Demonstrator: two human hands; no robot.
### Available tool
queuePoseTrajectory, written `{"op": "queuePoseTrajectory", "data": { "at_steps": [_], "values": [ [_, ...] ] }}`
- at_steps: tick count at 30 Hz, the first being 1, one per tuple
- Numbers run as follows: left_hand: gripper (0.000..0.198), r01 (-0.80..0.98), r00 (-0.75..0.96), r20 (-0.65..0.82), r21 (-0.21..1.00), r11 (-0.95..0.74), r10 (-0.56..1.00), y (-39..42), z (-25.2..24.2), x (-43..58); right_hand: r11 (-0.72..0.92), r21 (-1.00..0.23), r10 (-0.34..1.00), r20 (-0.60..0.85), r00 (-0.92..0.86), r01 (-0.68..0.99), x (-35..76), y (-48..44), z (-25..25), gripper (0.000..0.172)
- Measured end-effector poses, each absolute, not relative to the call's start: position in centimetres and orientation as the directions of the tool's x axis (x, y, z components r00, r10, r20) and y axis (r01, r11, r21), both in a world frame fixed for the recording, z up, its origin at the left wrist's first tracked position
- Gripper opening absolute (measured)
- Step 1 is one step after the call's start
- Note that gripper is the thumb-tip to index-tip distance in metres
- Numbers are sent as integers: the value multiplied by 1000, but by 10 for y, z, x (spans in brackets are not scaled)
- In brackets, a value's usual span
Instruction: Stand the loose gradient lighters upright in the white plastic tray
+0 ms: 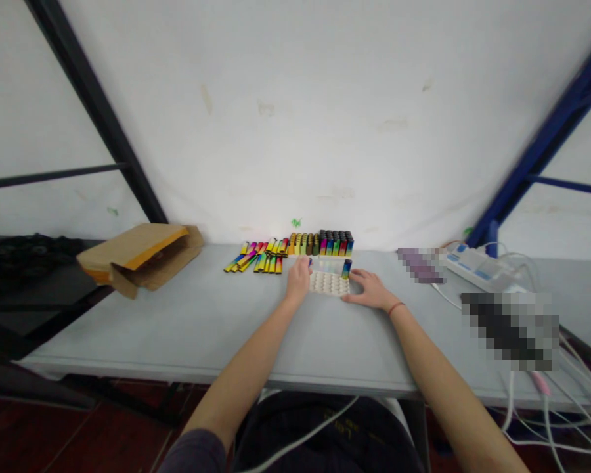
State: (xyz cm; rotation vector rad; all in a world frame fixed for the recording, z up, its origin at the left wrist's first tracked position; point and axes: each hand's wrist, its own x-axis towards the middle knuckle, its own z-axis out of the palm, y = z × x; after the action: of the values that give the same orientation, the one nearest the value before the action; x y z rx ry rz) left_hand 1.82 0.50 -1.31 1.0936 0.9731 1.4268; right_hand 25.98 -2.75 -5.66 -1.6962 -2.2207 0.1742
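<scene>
A small white tray with rows of round holes lies on the table in front of me. My left hand is closed at its left edge; a bit of a dark blue coloured tube shows beside the fingers. My right hand holds the tray's right side, thumb at the near corner and fingers farther back. One blue-and-yellow tube stands upright at the tray's far right corner, close to the right fingertips. Whether those fingers touch it, I cannot tell.
Behind the tray, dark-topped tubes and yellowish ones stand in blocks. Several bright tubes lie to the left. An open cardboard box sits farther left. A power strip and cables are at right.
</scene>
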Motion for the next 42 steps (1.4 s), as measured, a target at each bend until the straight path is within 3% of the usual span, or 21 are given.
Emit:
{"op": "queuePoseTrajectory", "data": {
  "at_steps": [3, 8, 17, 23, 28, 32, 35, 37, 40, 42],
  "values": [
    [4, -7, 133, 413, 910, -415, 901, -7, -13, 25, 273, -296, 954, 205, -218, 915, 258, -27, -58, 79],
    [13, 138, 369, 564, 753, -644, 739, -14, -12, 50, 267, -308, 955, 215, -206, 913, 257, -27, -59, 79],
    [21, 241, 426, 523, 721, -650, 738, 2, -32, 53, 283, -293, 952, 205, -229, 913, 256, -27, -57, 79],
    [26, 393, 461, 511, 616, -683, 725, 0, -25, 56, 272, -299, 951, 227, -209, 915, 257, -26, -62, 79],
    [20, 421, 442, 571, 549, -722, 692, -3, -25, 57, 277, -296, 951, 223, -216, 914, 258, -26, -62, 81],
    [32, 484, 479, 549, 486, -727, 685, -7, -26, 60, 273, -299, 954, 209, -216, 914, 259, -27, -60, 85],
    [35, 525, 424, 567, 482, -701, 707, -4, -21, 53, 280, -297, 952, 209, -224, 913, 259, -27, -59, 84],
    [36, 589, 280, 578, 526, -613, 766, 2, -17, 40, 277, -294, 954, 197, -226, 915, 260, -27, -58, 84],
    [39, 725, -37, 532, 596, -344, 846, 14, -13, 10, 265, -294, 960, 171, -223, 918, 260, -28, -56, 87],
    [41, 830, -110, 466, 529, -177, 878, 20, -15, -8, 265, -297, 961, 160, -226, 917, 260, -28, -55, 87]
  ]
}}
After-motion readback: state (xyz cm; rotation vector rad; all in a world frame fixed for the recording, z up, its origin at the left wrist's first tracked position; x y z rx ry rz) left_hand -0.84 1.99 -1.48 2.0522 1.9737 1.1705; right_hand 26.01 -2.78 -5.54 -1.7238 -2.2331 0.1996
